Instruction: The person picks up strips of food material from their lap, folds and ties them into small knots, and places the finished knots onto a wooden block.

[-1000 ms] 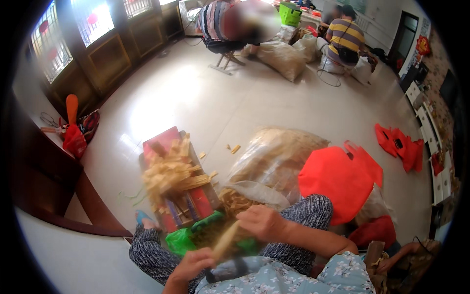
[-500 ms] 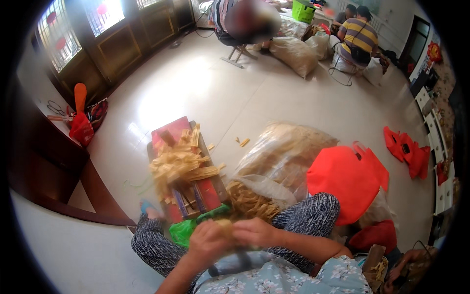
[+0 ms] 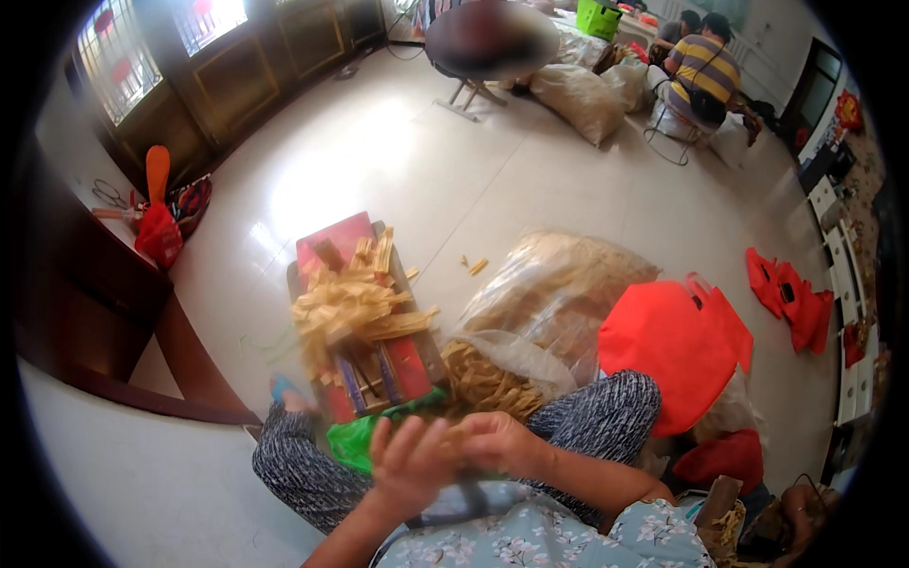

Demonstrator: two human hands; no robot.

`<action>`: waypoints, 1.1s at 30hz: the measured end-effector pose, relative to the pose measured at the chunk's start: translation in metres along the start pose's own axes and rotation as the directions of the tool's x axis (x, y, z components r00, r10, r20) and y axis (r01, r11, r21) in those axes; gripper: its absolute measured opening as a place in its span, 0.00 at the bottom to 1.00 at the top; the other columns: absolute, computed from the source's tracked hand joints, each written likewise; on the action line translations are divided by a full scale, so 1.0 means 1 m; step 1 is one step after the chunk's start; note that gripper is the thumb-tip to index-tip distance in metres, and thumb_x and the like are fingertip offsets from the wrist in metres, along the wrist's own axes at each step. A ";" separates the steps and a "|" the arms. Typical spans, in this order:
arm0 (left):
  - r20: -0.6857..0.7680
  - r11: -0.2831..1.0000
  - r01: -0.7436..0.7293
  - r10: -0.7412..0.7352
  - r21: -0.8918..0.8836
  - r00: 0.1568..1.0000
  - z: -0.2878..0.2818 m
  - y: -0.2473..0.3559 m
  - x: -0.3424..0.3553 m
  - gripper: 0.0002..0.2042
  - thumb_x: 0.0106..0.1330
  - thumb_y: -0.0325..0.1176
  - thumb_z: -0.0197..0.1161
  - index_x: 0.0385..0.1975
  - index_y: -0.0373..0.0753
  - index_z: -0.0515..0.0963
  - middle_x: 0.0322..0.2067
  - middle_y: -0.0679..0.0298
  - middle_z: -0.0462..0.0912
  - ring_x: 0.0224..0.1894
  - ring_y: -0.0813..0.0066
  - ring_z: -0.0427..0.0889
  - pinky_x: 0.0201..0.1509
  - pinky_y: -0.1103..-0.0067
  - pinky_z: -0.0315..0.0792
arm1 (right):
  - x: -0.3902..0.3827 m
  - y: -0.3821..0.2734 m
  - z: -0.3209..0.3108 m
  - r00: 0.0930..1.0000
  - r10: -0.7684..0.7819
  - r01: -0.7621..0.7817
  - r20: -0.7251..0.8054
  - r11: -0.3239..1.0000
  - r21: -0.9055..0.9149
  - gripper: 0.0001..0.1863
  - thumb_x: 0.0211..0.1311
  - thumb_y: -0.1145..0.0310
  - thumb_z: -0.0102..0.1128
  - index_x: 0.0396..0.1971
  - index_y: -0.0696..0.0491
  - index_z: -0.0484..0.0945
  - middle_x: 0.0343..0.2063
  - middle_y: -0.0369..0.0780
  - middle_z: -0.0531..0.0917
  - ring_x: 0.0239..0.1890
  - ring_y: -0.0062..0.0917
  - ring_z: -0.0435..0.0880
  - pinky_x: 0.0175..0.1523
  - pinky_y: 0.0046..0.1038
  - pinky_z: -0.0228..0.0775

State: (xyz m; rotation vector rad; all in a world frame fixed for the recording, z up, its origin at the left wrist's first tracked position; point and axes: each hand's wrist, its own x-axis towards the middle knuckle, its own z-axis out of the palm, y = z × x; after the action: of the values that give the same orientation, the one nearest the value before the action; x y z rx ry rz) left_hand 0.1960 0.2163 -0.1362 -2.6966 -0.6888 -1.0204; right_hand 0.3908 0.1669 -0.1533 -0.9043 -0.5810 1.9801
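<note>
Above my lap, my left hand (image 3: pixel 412 462) is raised with its fingers stretched and apart, somewhat smeared by motion. Beside it my right hand (image 3: pixel 502 443) is closed, fingertips pinched together close to the left palm. A bit of yellowish material seems to show between the hands, too blurred to tell its kind. In front of them stands a low red-topped bench (image 3: pixel 409 367) heaped with flat, pale yellow strips (image 3: pixel 346 301). Dark purple-edged bars (image 3: pixel 389 375) lie on its near end. A green plastic bag (image 3: pixel 352 443) hangs at the near edge, just beyond my left hand.
Right of the bench lies a large clear sack (image 3: pixel 559 284) with more yellow strips (image 3: pixel 488 383) spilling out. A red bag (image 3: pixel 668 350) is beside my right knee. Loose pieces (image 3: pixel 477 266) lie on the floor. People (image 3: pixel 701 71) sit among full sacks (image 3: pixel 578 102) at the back.
My left hand has opened, its fingers lifting away from the yellowish piece both hands were around. The right hand stays pinched, and slightly higher. The view has shifted a little.
</note>
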 end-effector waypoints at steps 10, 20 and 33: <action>0.012 0.910 0.195 -0.205 -0.366 0.979 -0.006 -0.012 -0.019 0.07 0.52 0.26 0.66 0.30 0.45 0.82 0.39 0.65 0.84 0.41 0.65 0.82 0.51 0.68 0.75 | 0.016 0.008 -0.007 0.980 -0.067 0.036 -0.190 0.986 -0.160 0.15 0.56 0.77 0.61 0.44 0.58 0.77 0.32 0.35 0.80 0.31 0.16 0.77 0.36 0.18 0.70; 0.385 0.533 0.592 -0.455 -0.604 0.803 0.015 -0.002 -0.042 0.07 0.56 0.35 0.71 0.29 0.40 0.83 0.24 0.60 0.80 0.25 0.60 0.79 0.30 0.69 0.72 | 0.006 0.018 0.006 0.983 -0.100 0.045 -0.151 0.943 -0.330 0.23 0.64 0.77 0.60 0.59 0.61 0.72 0.49 0.42 0.82 0.47 0.22 0.82 0.52 0.22 0.75; 0.861 -0.824 0.254 -0.464 -0.506 0.210 -0.016 -0.034 -0.047 0.05 0.65 0.28 0.65 0.31 0.37 0.75 0.16 0.72 0.69 0.14 0.86 0.64 0.32 0.76 0.73 | 0.001 0.001 0.004 0.975 -0.218 0.181 0.041 0.673 -0.718 0.19 0.68 0.74 0.57 0.58 0.63 0.72 0.21 0.30 0.77 0.22 0.11 0.74 0.29 0.16 0.67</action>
State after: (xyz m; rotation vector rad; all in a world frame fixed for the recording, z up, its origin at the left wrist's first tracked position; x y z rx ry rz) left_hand 0.1394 0.2241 -0.1552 0.3297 0.8026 0.8214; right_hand 0.3869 0.1670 -0.1521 -1.2789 -1.4324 1.5046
